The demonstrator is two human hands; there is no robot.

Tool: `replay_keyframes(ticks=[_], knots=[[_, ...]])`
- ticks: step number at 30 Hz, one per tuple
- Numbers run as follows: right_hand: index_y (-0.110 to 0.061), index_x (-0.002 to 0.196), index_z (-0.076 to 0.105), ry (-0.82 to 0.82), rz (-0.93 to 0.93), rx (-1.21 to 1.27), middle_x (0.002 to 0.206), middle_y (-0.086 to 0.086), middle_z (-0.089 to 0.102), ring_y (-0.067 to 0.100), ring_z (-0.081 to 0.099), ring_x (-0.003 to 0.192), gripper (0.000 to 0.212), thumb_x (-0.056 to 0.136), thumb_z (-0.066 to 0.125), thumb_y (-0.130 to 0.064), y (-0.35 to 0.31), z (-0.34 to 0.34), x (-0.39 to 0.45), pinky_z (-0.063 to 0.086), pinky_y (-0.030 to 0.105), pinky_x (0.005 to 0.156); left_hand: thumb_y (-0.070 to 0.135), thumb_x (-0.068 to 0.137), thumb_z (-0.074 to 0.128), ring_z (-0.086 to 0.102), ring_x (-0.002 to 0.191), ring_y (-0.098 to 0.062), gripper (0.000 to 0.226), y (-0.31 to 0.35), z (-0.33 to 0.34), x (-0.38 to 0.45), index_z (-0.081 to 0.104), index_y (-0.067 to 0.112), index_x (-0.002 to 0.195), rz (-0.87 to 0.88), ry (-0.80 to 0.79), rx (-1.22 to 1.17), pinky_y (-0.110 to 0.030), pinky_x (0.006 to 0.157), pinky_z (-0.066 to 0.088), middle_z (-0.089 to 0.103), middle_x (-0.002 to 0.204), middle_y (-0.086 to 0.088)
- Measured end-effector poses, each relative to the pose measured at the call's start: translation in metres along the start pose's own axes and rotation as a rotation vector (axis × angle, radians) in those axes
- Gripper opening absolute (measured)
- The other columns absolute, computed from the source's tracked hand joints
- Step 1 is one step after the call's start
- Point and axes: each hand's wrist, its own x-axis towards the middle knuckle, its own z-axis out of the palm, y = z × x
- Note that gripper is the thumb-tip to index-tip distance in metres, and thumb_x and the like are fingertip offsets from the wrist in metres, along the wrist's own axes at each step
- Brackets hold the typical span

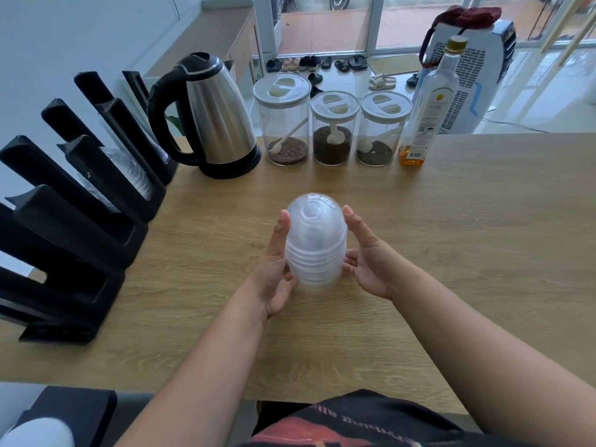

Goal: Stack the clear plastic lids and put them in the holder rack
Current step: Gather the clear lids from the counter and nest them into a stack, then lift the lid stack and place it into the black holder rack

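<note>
Head view | lid stack [316,243] upright, clasped between left hand [274,269] and right hand [371,262] | holder rack [80,201] lies left of stack, left hand nearer

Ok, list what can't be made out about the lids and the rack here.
- Stack of lids: head view; exact count unreadable, the clear rims blur together.
- Left hand and right hand: fingers behind the stack hidden.
- Holder rack: cut off by the left edge; its slots' contents are unclear.

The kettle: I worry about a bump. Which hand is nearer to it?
Left. The left hand holds the lid stack on the side toward the kettle; the right hand grips the far side.
</note>
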Motion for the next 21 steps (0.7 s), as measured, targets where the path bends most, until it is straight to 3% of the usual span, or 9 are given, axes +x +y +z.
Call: replay_keyframes(ticks=[2,4,6,9,14,18,21], knots=[[-0.03,0.14,0.041,-0.014,0.004,-0.017,0.125,0.014,0.065,0.027,0.062,0.114,0.082,0.071,0.064,-0.068,-0.001,0.0,-0.001,0.049,0.03,0.084,0.092,0.032,0.065,0.064,0.113,-0.019,0.115,0.0,-0.001,0.0,0.063,0.027,0.127,0.002,0.012,0.004,-0.033,0.091,0.052,0.076,0.108,0.002],[-0.031,0.135,0.046,-0.029,0.013,-0.028,0.122,0.014,0.066,0.027,0.063,0.114,0.075,0.073,0.062,-0.068,0.0,-0.002,-0.001,0.049,0.034,0.092,0.093,0.035,0.062,0.063,0.114,-0.019,0.114,-0.001,-0.001,0.0,0.063,0.029,0.128,0.018,0.015,0.017,-0.034,0.093,0.051,0.075,0.112,0.002],[-0.033,0.122,0.054,-0.039,0.031,-0.034,0.117,0.015,0.068,0.027,0.062,0.114,0.059,0.074,0.062,-0.067,0.001,-0.003,-0.002,0.044,0.041,0.105,0.094,0.043,0.057,0.063,0.114,-0.018,0.106,-0.002,0.001,-0.003,0.063,0.03,0.128,0.035,0.014,0.034,-0.033,0.091,0.05,0.074,0.113,0.004],[-0.031,0.111,0.059,-0.047,0.067,-0.003,0.113,0.016,0.071,0.03,0.065,0.112,0.054,0.072,0.065,-0.068,0.004,-0.003,-0.004,0.045,0.047,0.106,0.086,0.064,0.043,0.063,0.116,-0.018,0.086,-0.002,0.004,-0.006,0.064,0.03,0.127,0.057,0.013,0.039,-0.034,0.091,0.048,0.074,0.113,0.004],[-0.027,0.127,0.052,-0.069,0.11,0.092,0.126,0.023,0.06,0.035,0.063,0.115,0.072,0.07,0.071,-0.065,0.005,-0.003,-0.009,0.05,0.052,0.099,0.073,0.084,0.031,0.07,0.103,-0.014,0.073,-0.001,0.005,-0.006,0.064,0.024,0.127,0.058,-0.022,0.042,-0.03,0.081,0.053,0.075,0.113,-0.001],[-0.028,0.133,0.047,-0.074,0.122,0.127,0.129,0.024,0.057,0.037,0.061,0.116,0.077,0.069,0.072,-0.065,0.004,-0.001,-0.011,0.048,0.053,0.1,0.063,0.096,0.022,0.074,0.085,-0.008,0.06,0.0,0.005,-0.007,0.066,0.025,0.11,0.054,-0.053,0.04,-0.023,0.065,0.058,0.078,0.093,0.005],[-0.027,0.13,0.048,-0.07,0.113,0.134,0.126,0.024,0.057,0.036,0.06,0.116,0.069,0.074,0.069,-0.062,-0.002,0.005,-0.013,0.047,0.053,0.101,0.063,0.097,0.02,0.074,0.086,-0.006,0.058,0.004,0.003,-0.01,0.066,0.029,0.108,0.064,-0.058,0.05,-0.026,0.071,0.056,0.078,0.093,0.008]])
